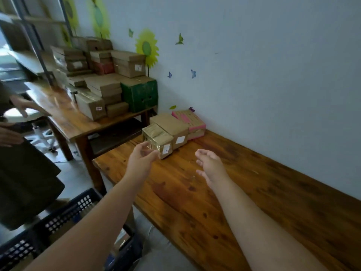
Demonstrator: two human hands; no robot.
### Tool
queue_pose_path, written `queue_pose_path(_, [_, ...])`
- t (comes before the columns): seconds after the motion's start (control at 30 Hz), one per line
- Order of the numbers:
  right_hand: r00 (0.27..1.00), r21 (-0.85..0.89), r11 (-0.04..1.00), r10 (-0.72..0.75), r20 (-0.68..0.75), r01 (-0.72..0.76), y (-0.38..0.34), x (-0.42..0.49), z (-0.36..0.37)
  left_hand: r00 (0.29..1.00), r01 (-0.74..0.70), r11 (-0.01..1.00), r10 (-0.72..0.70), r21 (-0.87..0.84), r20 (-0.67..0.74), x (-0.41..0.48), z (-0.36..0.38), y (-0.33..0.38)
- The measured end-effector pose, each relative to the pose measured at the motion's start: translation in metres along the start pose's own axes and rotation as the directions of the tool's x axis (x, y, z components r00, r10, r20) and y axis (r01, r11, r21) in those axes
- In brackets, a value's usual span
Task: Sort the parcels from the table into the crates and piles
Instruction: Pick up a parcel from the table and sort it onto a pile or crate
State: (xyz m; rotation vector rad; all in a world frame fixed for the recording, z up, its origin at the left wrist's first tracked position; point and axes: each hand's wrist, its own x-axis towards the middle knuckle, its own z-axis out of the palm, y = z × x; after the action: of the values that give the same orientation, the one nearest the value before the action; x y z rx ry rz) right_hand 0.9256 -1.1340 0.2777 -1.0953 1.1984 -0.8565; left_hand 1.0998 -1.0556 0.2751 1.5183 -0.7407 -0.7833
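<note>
Three parcels sit in a row on the near wooden table (pixel 254 192) by the wall: a small taped brown parcel (pixel 158 138) in front, a larger brown parcel (pixel 172 127) behind it, and a pink-edged parcel (pixel 192 120) at the back. My left hand (pixel 142 159) is open, its fingers touching or just short of the small parcel's near left corner. Open too, my right hand (pixel 210 166) hovers over the table to the right of that parcel, apart from it.
A second wooden table (pixel 78 126) at the left carries a pile of brown parcels (pixel 103 75) and a green box (pixel 141 94). A dark blue crate (pixel 64 216) stands on the floor at lower left. Another person's hand (pixel 25 106) and dark clothing are at the left edge.
</note>
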Motion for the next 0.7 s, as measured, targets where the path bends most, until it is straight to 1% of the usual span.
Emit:
queue_pose_path(0.13, [0.996,-0.003,0.999,0.054,-0.076,-0.054,-0.001,0.07,0.045,0.999,0.045,0.998,-0.046,0.035,0.02,0.094,-0.013,-0.007])
queue_pose_path(0.2, [0.992,0.009,0.996,0.087,-0.095,-0.086,-0.001,0.086,0.053,0.998,0.055,0.997,-0.057,0.053,0.028,0.117,-0.015,-0.009])
queue_pose_path(0.33, [0.972,-0.013,0.99,0.134,-0.194,-0.139,-0.005,0.146,0.081,0.993,0.08,0.99,-0.09,0.119,0.079,0.204,-0.02,-0.01])
queue_pose_path(0.5, [0.939,-0.042,0.978,0.183,-0.291,-0.204,-0.001,0.218,0.101,0.976,0.081,0.959,-0.131,0.273,0.172,0.309,-0.001,-0.029])
queue_pose_path(0.6, [0.922,-0.069,0.966,0.216,-0.321,-0.25,0.004,0.249,0.108,0.964,0.123,0.92,-0.2,0.372,0.177,0.356,0.015,-0.045])
queue_pose_path(0.7, [0.903,-0.048,0.946,0.289,-0.319,-0.32,0.006,0.276,0.114,0.948,0.161,0.904,-0.254,0.396,0.193,0.394,0.028,-0.059])
